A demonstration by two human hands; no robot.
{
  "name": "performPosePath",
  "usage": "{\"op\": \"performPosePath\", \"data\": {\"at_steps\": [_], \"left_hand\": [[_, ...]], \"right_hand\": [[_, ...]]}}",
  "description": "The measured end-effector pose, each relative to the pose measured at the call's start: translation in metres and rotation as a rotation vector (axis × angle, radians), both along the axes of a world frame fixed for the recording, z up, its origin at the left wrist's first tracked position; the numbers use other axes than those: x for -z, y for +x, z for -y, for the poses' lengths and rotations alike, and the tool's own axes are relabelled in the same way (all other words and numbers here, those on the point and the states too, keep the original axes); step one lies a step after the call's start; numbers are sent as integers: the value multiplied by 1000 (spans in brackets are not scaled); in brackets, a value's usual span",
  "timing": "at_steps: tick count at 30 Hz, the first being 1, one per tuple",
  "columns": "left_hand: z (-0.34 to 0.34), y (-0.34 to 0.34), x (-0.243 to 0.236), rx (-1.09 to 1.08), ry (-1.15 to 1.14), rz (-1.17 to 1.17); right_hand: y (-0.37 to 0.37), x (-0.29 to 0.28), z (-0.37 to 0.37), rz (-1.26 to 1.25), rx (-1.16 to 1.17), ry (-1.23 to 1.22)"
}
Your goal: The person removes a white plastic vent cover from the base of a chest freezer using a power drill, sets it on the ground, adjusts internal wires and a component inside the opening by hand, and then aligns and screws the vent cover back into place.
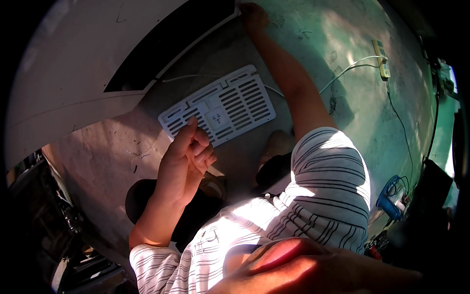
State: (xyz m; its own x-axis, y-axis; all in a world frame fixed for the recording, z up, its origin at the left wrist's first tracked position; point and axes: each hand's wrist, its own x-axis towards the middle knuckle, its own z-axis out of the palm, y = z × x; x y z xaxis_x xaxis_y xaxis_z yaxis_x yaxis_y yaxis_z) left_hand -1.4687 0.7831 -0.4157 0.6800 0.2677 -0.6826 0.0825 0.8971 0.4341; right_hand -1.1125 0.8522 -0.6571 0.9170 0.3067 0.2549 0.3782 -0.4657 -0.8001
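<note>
My left hand (pixel 188 154) is raised in front of my body, fingers curled in and thumb pointing up. Whatever the curled fingers hold, if anything, is hidden. Beyond and below it, a white slotted plastic panel (pixel 226 109) lies tilted on the floor. My right arm reaches far forward, and my right hand (pixel 255 18) grips the far corner of a large white appliance (pixel 73 61) with a black strip (pixel 166 46) along its side. Shadow and the picture's edge partly cover those fingers.
A white cable (pixel 338 76) runs from behind the slotted panel to a yellowish power strip (pixel 381 59) on the floor at right. Further right sits a blue container (pixel 390 197) with wires. Dark clutter (pixel 63 215) stands at the left. My feet are close to the panel.
</note>
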Motion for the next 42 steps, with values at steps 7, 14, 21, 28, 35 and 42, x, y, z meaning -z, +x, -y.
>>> {"op": "performPosePath", "data": {"at_steps": [7, 14, 21, 28, 35, 42], "left_hand": [[-1, -1, -2, -4, -19, -9], [-1, 3, 0, -6, -8, -16], [-1, 6, 3, 9, -18, -19], [0, 6, 5, -3, -27, -20], [-1, 10, 4, 7, -32, -31], [-2, 8, 4, 7, -39, -28]], "right_hand": [[-6, -17, -1, 238, 38, -166], [19, 27, -15, -109, -72, 58], [57, 159, 0, 565, -291, -636], [39, 124, 5, 83, -237, -62], [4, 44, 4, -104, -34, -179], [5, 48, -9, -93, 101, -233]]}}
